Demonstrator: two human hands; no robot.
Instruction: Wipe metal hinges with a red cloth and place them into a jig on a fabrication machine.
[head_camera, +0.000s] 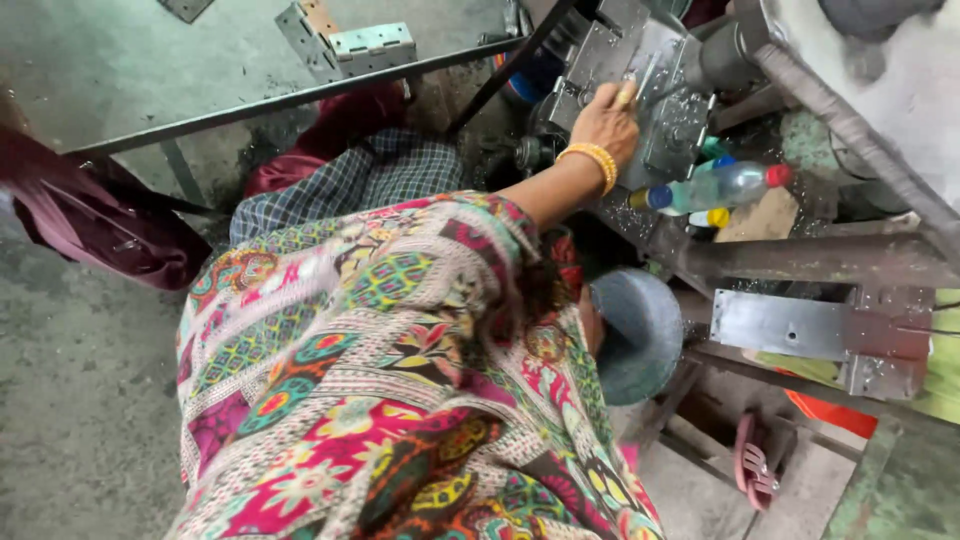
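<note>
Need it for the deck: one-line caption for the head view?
Head view: a hand with a yellow bangle rests on a grey metal machine part, plastic bottle lying beside it.

The right hand (592, 318) lies mostly hidden behind the patterned sleeve (400, 380).

Your sleeve (400, 380) was a busy patchwork of pink, green, yellow and cream florals. A yellow bangle (592, 160) ringed your left hand (608, 122), which lay on dull grey metal plates (650, 90). The clear bottle (715, 185) had a red cap and a blue band. Beside you lay checked grey cloth (380, 175) and a maroon bag (90, 220).
</note>
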